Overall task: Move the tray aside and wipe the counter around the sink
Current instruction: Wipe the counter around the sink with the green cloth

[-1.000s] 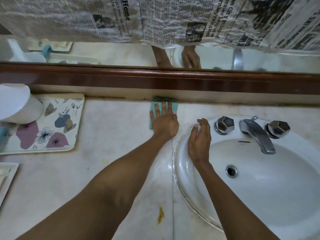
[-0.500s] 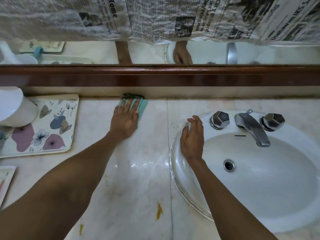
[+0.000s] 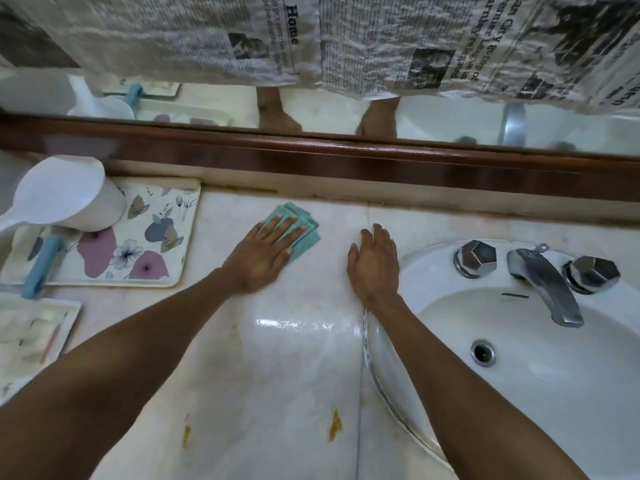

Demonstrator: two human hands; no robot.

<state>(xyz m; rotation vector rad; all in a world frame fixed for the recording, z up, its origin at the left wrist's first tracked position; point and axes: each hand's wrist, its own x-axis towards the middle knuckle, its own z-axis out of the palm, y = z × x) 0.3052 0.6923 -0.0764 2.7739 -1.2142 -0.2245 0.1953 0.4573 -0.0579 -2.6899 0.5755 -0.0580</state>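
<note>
Yellow-brown stains (image 3: 334, 429) mark the pale marble counter (image 3: 277, 375) at the bottom of the frame, and a wet sheen shows on the stone a little farther up, between the two forearms. At right the white sink (image 3: 519, 393) fills the lower right of the frame, with its drain (image 3: 483, 353) in the bowl and a chrome tap (image 3: 543, 282) between two faceted knobs on the back rim. The right hand (image 3: 375, 263) lies flat, fingers together, on the counter just beside the sink's rim, gripping nothing. Left of it, in the middle of the frame, the left hand (image 3: 265, 252) presses flat with fingers spread on a folded teal cloth (image 3: 301, 226), which sticks out beyond the fingertips. The flowered tray (image 3: 152, 244) sits at the left of the frame, near the cloth but apart from it, carrying a white scoop (image 3: 65, 195) and a blue-handled item (image 3: 41, 265). Behind runs a dark wooden ledge (image 3: 381, 161), then a mirror (image 3: 346, 105) partly covered with newspaper (image 3: 346, 39).
</note>
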